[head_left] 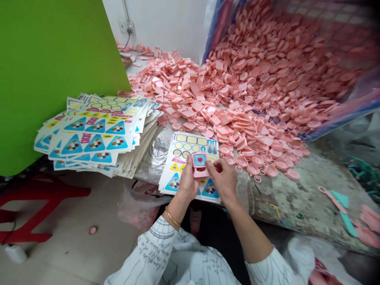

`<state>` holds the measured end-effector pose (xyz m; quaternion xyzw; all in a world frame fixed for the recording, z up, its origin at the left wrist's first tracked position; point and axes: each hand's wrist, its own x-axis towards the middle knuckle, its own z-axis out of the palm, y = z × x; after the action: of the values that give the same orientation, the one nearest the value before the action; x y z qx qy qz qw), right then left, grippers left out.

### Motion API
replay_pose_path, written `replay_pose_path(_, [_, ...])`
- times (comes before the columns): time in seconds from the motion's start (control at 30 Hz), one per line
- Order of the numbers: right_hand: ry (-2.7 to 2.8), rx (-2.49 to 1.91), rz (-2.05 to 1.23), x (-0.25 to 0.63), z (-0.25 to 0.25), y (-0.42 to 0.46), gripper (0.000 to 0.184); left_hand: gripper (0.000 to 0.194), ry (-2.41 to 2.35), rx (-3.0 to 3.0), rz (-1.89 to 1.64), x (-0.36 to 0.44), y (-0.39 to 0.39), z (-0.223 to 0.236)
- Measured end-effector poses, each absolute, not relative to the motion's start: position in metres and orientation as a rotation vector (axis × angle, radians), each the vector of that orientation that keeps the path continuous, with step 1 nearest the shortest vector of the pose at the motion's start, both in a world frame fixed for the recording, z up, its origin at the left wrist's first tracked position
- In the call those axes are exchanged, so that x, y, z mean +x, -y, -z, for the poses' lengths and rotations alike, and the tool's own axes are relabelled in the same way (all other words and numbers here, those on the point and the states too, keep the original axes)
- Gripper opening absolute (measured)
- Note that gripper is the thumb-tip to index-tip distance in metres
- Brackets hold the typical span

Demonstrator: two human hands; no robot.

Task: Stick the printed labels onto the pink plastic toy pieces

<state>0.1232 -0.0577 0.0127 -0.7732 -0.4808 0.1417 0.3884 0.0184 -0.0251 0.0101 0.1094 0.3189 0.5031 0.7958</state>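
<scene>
Over a stack of sticker sheets (190, 139) I hold a small pink plastic toy piece (202, 173) with a square head. On its face sits a blue sticker (200, 159) with a red heart. My left hand (187, 180), a gold bangle on its wrist, grips the piece from the left side. Closed at the right edge of the same piece, my right hand (224, 178) has its thumb and fingers against it. Yellow shapes, pink marks and blue triangles are printed on the sheets below.
A large heap of pink plastic pieces (190, 91) spreads over the table (261, 206), spilling from a lined bin (213, 31). More sticker sheets (97, 134) are piled at left beside a green panel (59, 59). A red stool (38, 202) stands below; pink and teal toys (341, 206) lie right.
</scene>
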Motion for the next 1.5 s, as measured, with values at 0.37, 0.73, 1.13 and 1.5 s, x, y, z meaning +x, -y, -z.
replay_pose_path(0.37, [1.334,-2.015,-0.236,0.126,-0.020,0.072,0.042,0.029,-0.743,0.408,-1.172,0.017,0.036,-0.011])
replay_pose_path(0.73, [1.583,-1.929,-0.095,0.124,-0.018,0.113,0.047,0.031,-0.913,0.495,-1.229,-0.001,0.051,-0.013])
replay_pose_path(1.13, [1.281,-1.957,-0.626,0.154,0.028,0.188,0.033,0.039,-1.323,0.414,-1.177,-0.098,0.114,0.001])
replay_pose_path(1.5, [1.703,-1.759,-1.031,0.093,0.046,0.210,0.021,0.012,-1.563,0.123,-1.283,-0.154,0.057,0.065])
